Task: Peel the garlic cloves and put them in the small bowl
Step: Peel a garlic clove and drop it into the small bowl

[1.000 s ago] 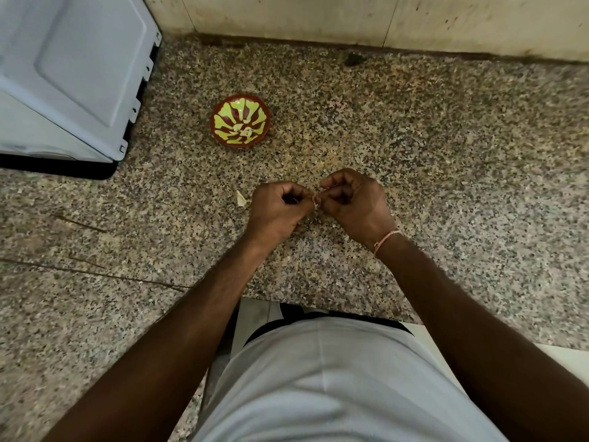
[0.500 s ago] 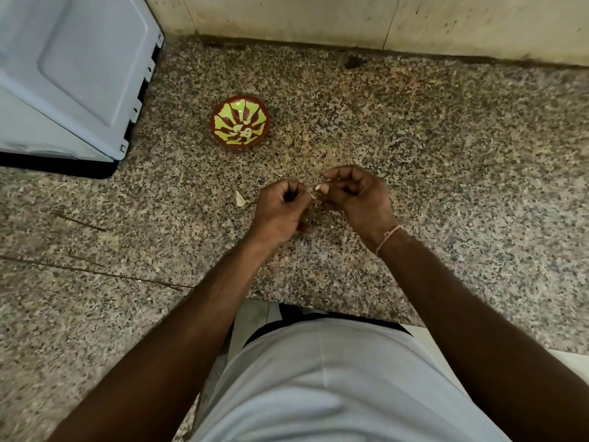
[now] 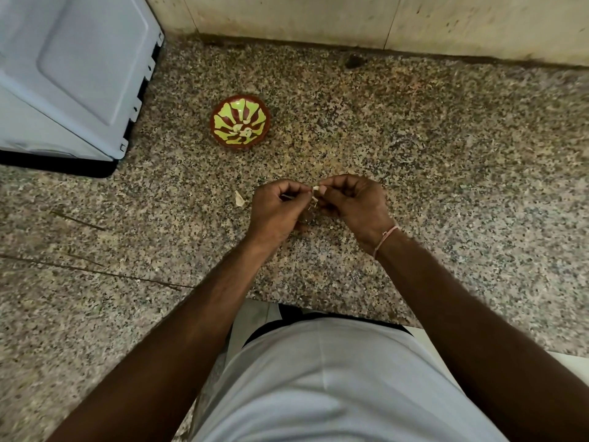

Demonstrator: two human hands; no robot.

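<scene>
Nearest to you is your pale shirt, with both forearms reaching forward over a speckled stone surface. Your left hand and right hand meet just above the surface, fingers curled. Your right grip pinches a small pale garlic clove between thumb and fingertips; your left grip is pinched together right beside it, on what looks like a thin strip of skin, though that is too small to be sure. A thin thread band circles your right wrist. Just left of your left hand, a scrap of garlic skin lies on the surface. Farther off, the small red bowl with a yellow-green pattern holds pale pieces. A grey plastic box sits far left, against the wall.
</scene>
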